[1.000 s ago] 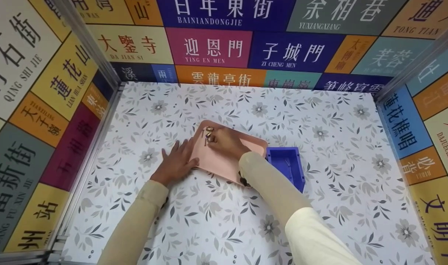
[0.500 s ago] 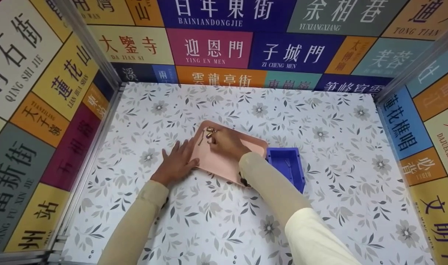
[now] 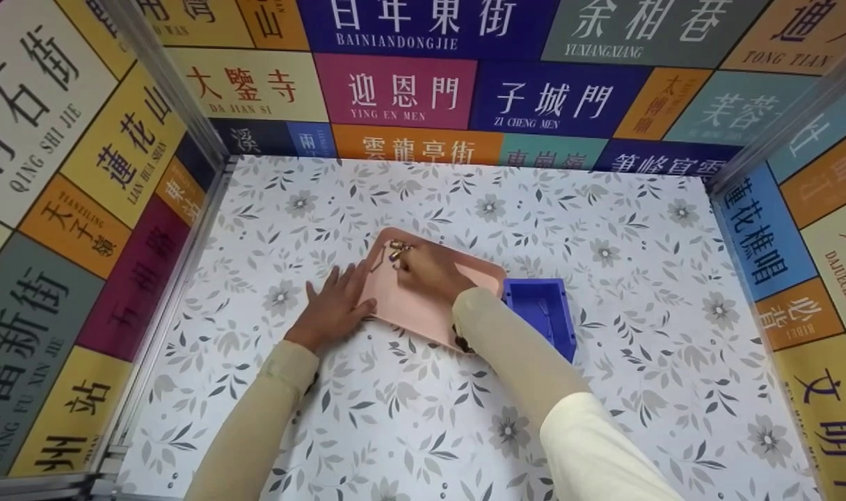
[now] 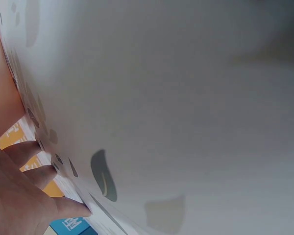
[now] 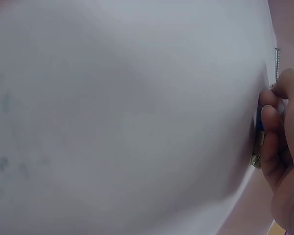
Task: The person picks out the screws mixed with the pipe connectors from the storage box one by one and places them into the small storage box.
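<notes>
A shallow pink tray lies at an angle on the patterned surface. My right hand reaches over it with curled fingers, the thumb and index fingertips together at a small metallic bit, which looks like the end of a screw mostly hidden by the fingers. Close by, a loose screw lies in the tray's left part. Short brass-coloured cylindrical pieces sit just beyond the fingertips. My left hand rests with spread fingers at the tray's left edge, the thumb over its near-left corner.
A blue open box stands against the tray's right side, partly behind my right forearm, with thin metal pieces inside. Floral sheeting covers the table. Lettered panels wall it at the back and both sides.
Two screws lay by my right fingertips a second ago; one now shows in the tray, turned and shifted slightly left. My right fingers drew slightly right. The left hand stayed still.
</notes>
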A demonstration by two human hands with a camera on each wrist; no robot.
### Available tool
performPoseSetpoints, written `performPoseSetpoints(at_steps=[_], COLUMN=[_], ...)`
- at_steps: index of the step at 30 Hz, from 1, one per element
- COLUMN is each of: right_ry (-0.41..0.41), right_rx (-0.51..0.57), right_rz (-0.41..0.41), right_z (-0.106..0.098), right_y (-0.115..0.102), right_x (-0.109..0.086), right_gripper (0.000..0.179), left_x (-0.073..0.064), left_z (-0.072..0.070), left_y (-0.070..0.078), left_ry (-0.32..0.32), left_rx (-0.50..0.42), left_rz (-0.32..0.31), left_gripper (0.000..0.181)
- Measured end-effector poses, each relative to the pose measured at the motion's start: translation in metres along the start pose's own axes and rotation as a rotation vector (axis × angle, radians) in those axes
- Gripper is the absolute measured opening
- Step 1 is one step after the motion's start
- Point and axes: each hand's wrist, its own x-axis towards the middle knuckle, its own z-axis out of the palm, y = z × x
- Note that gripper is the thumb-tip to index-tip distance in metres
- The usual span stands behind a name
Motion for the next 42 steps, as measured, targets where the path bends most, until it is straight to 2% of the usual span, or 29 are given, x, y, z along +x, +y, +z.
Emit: performPoseSetpoints(at_steps=[11,22,33,42], right_ry=[-0.013,0.070,0.106,0.131], right_rx=[0.133,0.173,0.253,0.303], right_rz=[0.051,0.105,0.125,0.102], right_z=[-0.003,-0.012,-0.024,-0.033], right_y=[-0.002,-0.011,-0.012,-0.010], right_x=[-0.001,-0.004,-0.009,-0.018], right_gripper=[0.014,0.009,0.009,0.010], left_x=[0.000,0.000,0.000,0.001], left_z=[0.000,-0.001,0.000,0.001], left_y=[0.001,0.001,0.000,0.000], left_ry=[-0.012,-0.020,-0.012,-0.015], left_rx=[0.007,-0.012,-0.004,-0.005], left_rz=[-0.007,-0.007,0.000,-0.005], left_gripper=[0.077,0.077,0.077,0.077])
